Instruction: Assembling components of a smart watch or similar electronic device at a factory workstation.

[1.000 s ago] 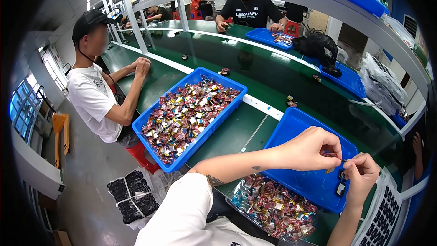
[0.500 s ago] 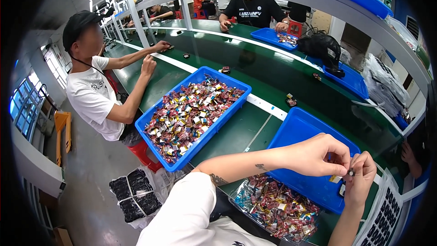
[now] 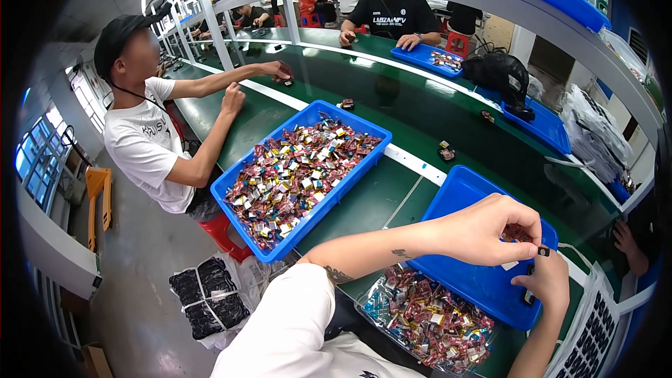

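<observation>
Blue plastic is doing the safety-net job: the near tray [image 3: 451, 201] is sitting right below both hands, so I'd be working low over it so any dropped bit is landing inside. Left hand [image 3: 490, 231] is holding some red parts [image 3: 516, 233] in its curled fingers, thumb and index tips meeting by the little black piece [image 3: 544, 251]; right hand [image 3: 549, 281] is bending in beside it, thumb standing apart, and I can't tell whether its other fingers are pinching anything. Honestly, I'd be steadying with the left and nudging gently with the right, not squeezing, because these bits are looking easy to lose. Looks-wise, the red parts are mostly hiding behind the fingers, just reddish slivers showing, while the black piece is peeking out between the hands, dark and blocky with a pale spot.
</observation>
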Demonstrator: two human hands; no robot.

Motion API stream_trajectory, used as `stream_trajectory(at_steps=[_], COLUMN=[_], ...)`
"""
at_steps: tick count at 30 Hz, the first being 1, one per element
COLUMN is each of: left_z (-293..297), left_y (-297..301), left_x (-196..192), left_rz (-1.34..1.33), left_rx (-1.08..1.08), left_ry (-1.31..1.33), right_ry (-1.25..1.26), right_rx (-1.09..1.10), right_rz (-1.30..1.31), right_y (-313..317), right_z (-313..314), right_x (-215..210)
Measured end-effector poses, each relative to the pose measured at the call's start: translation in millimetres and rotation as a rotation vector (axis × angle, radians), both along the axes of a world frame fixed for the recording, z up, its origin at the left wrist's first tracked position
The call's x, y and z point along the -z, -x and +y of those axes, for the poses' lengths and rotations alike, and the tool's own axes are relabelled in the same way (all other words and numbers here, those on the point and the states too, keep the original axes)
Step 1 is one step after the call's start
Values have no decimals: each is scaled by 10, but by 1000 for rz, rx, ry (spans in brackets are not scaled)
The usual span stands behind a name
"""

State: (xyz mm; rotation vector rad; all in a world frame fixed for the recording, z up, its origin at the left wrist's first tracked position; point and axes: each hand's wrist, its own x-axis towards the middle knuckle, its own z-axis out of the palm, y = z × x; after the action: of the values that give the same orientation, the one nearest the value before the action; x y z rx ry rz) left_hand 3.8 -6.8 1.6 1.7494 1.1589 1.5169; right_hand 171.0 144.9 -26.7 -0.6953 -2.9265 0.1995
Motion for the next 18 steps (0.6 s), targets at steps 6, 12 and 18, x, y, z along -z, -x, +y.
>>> stream_trajectory(at_steps=[6,12,18], left_z=[-9,17,-31], left_y=[-3,6,57], left_x=[-10,24,-45], left_rz=[37,56,52], left_rx=[6,-26,-16], left_ry=[26,-31,85], right_ry=[44,96,-72], right_rx=[101,52,109], right_rz=[-255,-248,-268], right_y=[48,73,40], right_z=[195,90,247], right_x=[233,183,251])
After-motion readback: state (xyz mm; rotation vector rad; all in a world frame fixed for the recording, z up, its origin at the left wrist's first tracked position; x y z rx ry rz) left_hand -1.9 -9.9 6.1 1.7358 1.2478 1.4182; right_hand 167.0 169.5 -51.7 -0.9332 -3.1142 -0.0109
